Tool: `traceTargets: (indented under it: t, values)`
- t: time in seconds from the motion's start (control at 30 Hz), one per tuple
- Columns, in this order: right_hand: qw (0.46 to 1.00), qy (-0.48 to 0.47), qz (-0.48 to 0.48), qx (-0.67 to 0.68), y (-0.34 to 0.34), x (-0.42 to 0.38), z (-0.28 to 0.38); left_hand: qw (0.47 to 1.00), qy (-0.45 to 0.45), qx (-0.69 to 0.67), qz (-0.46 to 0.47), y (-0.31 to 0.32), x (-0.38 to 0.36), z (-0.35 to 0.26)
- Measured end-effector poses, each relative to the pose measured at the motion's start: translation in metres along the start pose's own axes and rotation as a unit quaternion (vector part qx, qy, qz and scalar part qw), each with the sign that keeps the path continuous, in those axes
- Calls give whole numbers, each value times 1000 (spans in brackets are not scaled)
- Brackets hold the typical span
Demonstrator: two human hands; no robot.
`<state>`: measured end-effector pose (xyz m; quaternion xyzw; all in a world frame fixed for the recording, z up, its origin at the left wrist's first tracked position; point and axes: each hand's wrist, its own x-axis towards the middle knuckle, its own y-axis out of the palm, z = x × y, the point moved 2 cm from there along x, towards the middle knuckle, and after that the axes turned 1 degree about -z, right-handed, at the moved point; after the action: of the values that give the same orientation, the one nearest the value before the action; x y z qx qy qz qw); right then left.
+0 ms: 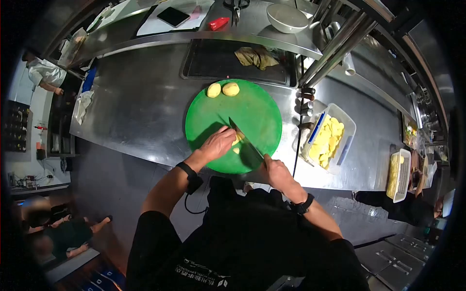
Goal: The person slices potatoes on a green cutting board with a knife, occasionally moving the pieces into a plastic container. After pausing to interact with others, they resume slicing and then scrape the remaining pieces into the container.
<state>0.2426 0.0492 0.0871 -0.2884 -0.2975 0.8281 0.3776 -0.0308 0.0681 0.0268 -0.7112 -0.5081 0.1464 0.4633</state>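
Note:
A round green cutting board (208,126) lies near the counter's front edge. My right hand (278,173) grips the handle of a kitchen knife (248,143), its blade slanting up and left across the board. Under the curled fingers of my left hand (218,144) sits a peeled potato (237,140), mostly hidden, right beside the blade. One small potato piece (236,151) lies just below it. Toward the board's far edge rest two whole peeled potatoes, a left one (213,90) and a right one (231,89).
Right of the board stands a clear plastic tub (350,127) of potato slices. Behind the board a dark tray (208,58) holds a crumpled cloth (256,57). A shelf above bears a bowl (287,18) and a phone (173,17). A white basket (399,174) is far right. Other people are nearby.

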Motion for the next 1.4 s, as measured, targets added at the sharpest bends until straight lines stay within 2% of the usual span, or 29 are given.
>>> traceTargets:
  t: [0.17, 0.27, 0.37, 0.47, 0.5, 0.57, 0.67, 0.8, 1.03, 1.13, 1.27, 1.4]
  values:
    - [999, -18, -21, -22, 41, 7, -36, 1000, 2, 2, 0, -6, 2, -1]
    - [999, -40, -11, -35, 18, 8, -14, 1000, 5, 17, 20, -9, 1, -2]
    - [999, -18, 13, -27, -8, 2, 7, 999, 1, 24, 38, -7, 2, 0]
    - [1000, -17, -6, -7, 22, 3, -14, 1000, -2, 16, 25, -4, -1, 2]
    - [999, -25, 4, 24, 23, 6, -12, 1000, 6, 14, 13, -2, -4, -1]
    - [1000, 5, 13, -6, 15, 6, -9, 1000, 21, 15, -16, -2, -3, 1]
    - [1000, 21, 9, -7, 11, -4, 1, 999, -1, 26, 18, -6, -4, -2]
    - [1000, -13, 0, -12, 35, 5, -18, 1000, 5, 27, -13, -1, -8, -3]
    - [1000, 0, 16, -21, -11, -5, 17, 999, 1, 38, 12, -1, -9, 2]
    - [999, -53, -3, 8, 37, 5, -22, 1000, -1, 30, -4, -1, -11, -2]
    - [1000, -23, 13, -9, -1, 2, 11, 1000, 5, 15, -14, -6, -11, -3]
    - [1000, -9, 0, -6, 27, 3, -5, 1000, 4, 14, -27, -1, -16, 0]
